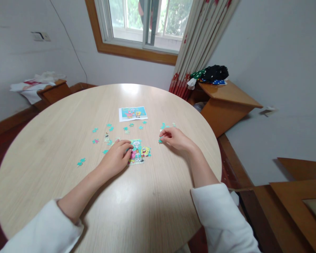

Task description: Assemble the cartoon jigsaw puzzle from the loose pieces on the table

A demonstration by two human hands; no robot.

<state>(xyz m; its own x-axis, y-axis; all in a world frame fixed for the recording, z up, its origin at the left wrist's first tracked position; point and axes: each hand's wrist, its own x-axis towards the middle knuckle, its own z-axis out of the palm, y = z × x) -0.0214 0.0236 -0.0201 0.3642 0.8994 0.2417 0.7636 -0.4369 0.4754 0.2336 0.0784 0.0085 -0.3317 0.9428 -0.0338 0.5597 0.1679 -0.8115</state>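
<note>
A partly joined cartoon jigsaw [140, 151] lies near the middle of a round pale wooden table [68, 116]. My left hand [117, 157] rests on the jigsaw's left edge, fingers curled and pressed on the pieces. My right hand [174, 137] sits to the right of the jigsaw, fingers curled in a pinch on a small teal puzzle piece [160, 141] on the table. Several loose teal pieces [111, 128] are scattered beyond and left of the jigsaw. A printed reference picture [132, 113] lies farther back.
A wooden corner shelf [228, 96] with dark and spotted cloth stands at the back right by a curtain [200, 38]. Low wooden furniture [52, 92] with papers is at the back left. More wooden furniture [292, 189] is at the right. A window [144, 21] is behind the table.
</note>
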